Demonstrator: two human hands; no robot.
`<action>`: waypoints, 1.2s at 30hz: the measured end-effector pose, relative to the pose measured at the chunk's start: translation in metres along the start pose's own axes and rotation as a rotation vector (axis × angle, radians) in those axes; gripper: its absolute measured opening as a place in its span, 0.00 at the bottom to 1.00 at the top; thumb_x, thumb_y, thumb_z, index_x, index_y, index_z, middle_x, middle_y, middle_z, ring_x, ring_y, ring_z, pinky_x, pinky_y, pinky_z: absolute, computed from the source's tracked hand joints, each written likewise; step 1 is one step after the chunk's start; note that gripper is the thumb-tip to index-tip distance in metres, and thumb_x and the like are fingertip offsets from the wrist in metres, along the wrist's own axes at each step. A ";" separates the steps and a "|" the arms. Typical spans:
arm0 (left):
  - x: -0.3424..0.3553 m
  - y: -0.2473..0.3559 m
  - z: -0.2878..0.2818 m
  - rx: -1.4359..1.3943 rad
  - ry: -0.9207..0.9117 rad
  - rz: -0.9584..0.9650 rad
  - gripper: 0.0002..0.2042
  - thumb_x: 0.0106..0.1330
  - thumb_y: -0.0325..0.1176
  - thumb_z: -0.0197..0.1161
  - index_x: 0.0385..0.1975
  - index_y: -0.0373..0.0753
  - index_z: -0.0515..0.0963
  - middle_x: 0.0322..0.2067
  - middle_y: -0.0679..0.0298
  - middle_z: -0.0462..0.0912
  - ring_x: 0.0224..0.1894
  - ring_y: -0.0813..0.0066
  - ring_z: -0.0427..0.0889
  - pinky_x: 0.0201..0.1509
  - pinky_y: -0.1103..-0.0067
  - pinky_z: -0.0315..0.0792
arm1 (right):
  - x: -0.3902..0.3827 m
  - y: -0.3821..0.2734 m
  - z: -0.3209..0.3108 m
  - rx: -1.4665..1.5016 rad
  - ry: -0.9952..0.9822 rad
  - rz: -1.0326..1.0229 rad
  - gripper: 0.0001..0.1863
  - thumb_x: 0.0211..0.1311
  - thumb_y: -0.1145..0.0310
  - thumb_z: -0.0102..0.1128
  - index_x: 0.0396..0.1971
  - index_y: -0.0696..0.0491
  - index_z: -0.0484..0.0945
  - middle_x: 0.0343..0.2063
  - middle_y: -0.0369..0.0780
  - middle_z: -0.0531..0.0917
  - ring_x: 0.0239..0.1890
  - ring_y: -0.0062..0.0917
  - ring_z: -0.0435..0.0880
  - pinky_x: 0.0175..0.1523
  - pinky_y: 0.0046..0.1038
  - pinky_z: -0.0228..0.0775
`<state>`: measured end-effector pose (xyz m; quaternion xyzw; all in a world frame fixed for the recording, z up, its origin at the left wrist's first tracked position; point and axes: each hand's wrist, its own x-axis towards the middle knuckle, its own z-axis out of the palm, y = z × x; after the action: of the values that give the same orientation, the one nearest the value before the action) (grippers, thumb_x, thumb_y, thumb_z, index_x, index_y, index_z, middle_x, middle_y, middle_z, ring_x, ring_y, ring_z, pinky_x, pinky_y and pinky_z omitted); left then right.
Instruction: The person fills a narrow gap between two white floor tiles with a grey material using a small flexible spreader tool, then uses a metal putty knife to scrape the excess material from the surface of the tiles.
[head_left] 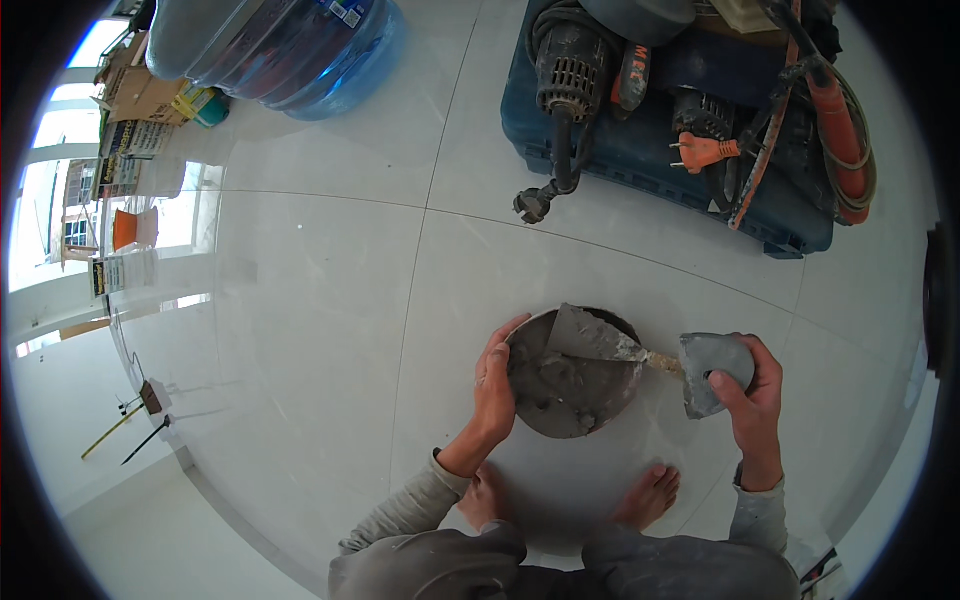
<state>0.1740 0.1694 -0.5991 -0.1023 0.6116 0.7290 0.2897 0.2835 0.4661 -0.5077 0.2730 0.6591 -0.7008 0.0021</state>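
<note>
A round bowl (604,428) of wet grey mortar (560,385) stands on the floor in front of my feet. My left hand (494,385) is closed around the bowl's left side, thumb near the rim. Across the far part of the bowl lies a mortar-smeared trowel (590,335), its blade in the bowl and its narrow shank reaching out to the right. My right hand (758,395) grips a grey flat piece (712,365), rounded on one side and rough-edged, thumb on top. This piece covers the trowel's right end, so I cannot tell whether my fingers also hold the handle.
Far right, a dark blue tool case (650,185) carries corded power tools (572,75) and an orange plug (706,152). A large clear blue water bottle (290,60) lies at the far left. Cardboard boxes (140,90) stand beyond it. Glossy tiles (310,300) cover the floor.
</note>
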 end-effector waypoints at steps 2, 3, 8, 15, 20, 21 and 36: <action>0.006 0.005 0.002 0.022 -0.001 0.030 0.24 0.79 0.39 0.37 0.66 0.33 0.72 0.59 0.53 0.79 0.62 0.64 0.77 0.69 0.70 0.68 | 0.004 -0.010 0.021 -0.140 -0.055 -0.091 0.17 0.61 0.74 0.70 0.48 0.62 0.78 0.42 0.38 0.83 0.43 0.19 0.80 0.51 0.24 0.74; 0.007 0.005 0.002 0.050 -0.001 0.049 0.24 0.79 0.37 0.38 0.66 0.33 0.72 0.59 0.53 0.79 0.62 0.64 0.77 0.70 0.70 0.67 | 0.004 -0.009 0.024 -0.143 -0.060 -0.092 0.17 0.61 0.74 0.70 0.48 0.62 0.78 0.42 0.38 0.83 0.43 0.19 0.80 0.51 0.24 0.74; -0.004 0.012 -0.002 0.503 0.034 0.197 0.21 0.78 0.35 0.42 0.61 0.31 0.75 0.52 0.51 0.81 0.56 0.57 0.79 0.64 0.67 0.70 | -0.001 0.005 0.019 -0.247 -0.040 -0.112 0.18 0.60 0.74 0.68 0.49 0.62 0.79 0.42 0.39 0.83 0.44 0.21 0.81 0.52 0.25 0.74; 0.020 0.035 -0.036 0.844 -0.177 0.467 0.18 0.74 0.31 0.48 0.56 0.32 0.78 0.49 0.51 0.80 0.53 0.50 0.76 0.60 0.62 0.70 | 0.067 0.043 -0.016 -0.209 0.096 -0.223 0.28 0.66 0.58 0.63 0.60 0.58 0.75 0.42 0.38 0.82 0.42 0.18 0.80 0.49 0.22 0.73; 0.050 0.050 -0.065 1.092 -0.222 0.589 0.22 0.69 0.34 0.58 0.63 0.37 0.75 0.63 0.52 0.74 0.65 0.50 0.71 0.69 0.58 0.64 | 0.077 0.067 -0.043 0.594 0.083 0.026 0.34 0.64 0.53 0.60 0.66 0.55 0.70 0.41 0.38 0.82 0.29 0.15 0.80 0.32 0.17 0.72; 0.057 0.052 -0.070 1.304 -0.227 0.657 0.26 0.67 0.35 0.61 0.67 0.40 0.72 0.69 0.53 0.69 0.71 0.50 0.67 0.74 0.57 0.60 | 0.077 0.063 -0.039 0.594 0.076 0.022 0.34 0.64 0.53 0.60 0.66 0.55 0.70 0.41 0.38 0.82 0.29 0.15 0.80 0.32 0.17 0.72; 0.244 0.146 -0.128 1.541 0.525 0.586 0.27 0.75 0.38 0.54 0.71 0.32 0.65 0.74 0.49 0.63 0.76 0.48 0.60 0.79 0.48 0.53 | 0.083 0.080 -0.026 0.012 0.323 -0.123 0.28 0.67 0.58 0.60 0.63 0.57 0.74 0.57 0.42 0.77 0.60 0.32 0.75 0.67 0.33 0.64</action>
<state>-0.1305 0.1079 -0.6298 0.1191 0.9842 0.1091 -0.0720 0.2524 0.5093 -0.6129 0.3412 0.6621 -0.6506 -0.1483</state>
